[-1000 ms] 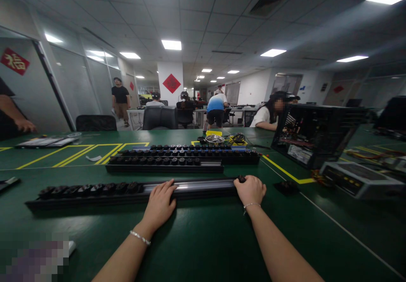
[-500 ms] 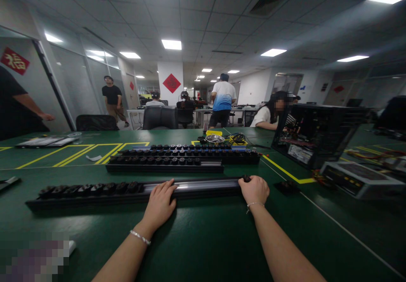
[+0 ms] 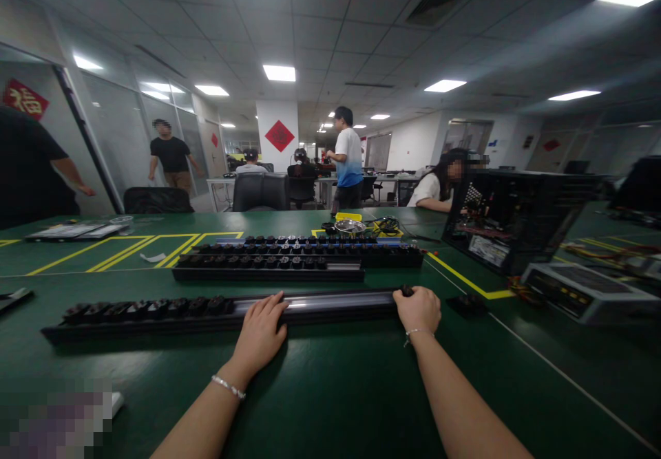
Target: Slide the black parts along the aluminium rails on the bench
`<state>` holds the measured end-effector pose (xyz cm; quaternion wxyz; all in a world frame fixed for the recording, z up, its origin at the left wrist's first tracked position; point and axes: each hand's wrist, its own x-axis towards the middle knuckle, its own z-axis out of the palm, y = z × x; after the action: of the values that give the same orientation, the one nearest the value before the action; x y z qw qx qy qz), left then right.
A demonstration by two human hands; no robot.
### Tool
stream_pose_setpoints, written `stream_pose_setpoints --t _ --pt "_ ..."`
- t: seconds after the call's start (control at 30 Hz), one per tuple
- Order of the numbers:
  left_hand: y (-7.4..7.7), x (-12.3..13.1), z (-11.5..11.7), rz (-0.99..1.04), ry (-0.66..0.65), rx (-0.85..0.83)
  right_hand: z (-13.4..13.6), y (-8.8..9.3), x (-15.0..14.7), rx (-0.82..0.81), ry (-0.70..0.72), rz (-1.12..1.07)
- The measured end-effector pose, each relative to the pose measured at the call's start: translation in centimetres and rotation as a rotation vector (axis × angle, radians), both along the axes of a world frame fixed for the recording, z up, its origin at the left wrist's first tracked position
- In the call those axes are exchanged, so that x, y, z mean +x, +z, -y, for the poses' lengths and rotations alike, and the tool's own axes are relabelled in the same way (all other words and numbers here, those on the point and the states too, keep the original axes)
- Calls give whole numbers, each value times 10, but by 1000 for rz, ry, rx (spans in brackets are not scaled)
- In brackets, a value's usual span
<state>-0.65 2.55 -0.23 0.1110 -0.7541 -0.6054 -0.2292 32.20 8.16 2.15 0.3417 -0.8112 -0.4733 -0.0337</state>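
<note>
Shiny-topped black rail [image 3: 335, 316] lies well inside the green table's [image 3: 330, 397] far edge, eight chunky blocks [image 3: 137, 310] at its left end; left hand [image 3: 262, 328] rests loosely open on it, right hand [image 3: 420, 310] pinches one dark knob [image 3: 406, 290].

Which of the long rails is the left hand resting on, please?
The front rail, lowest in view: the left hand lies on it, just right of its row of black pieces. The other rails sit farther back, untouched.
</note>
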Motion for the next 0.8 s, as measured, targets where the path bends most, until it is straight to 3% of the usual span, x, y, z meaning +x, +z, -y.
stream_pose_setpoints --t 0.8 --pt "5 2 4 3 -1 -4 0 2 7 -57 -44 -76"
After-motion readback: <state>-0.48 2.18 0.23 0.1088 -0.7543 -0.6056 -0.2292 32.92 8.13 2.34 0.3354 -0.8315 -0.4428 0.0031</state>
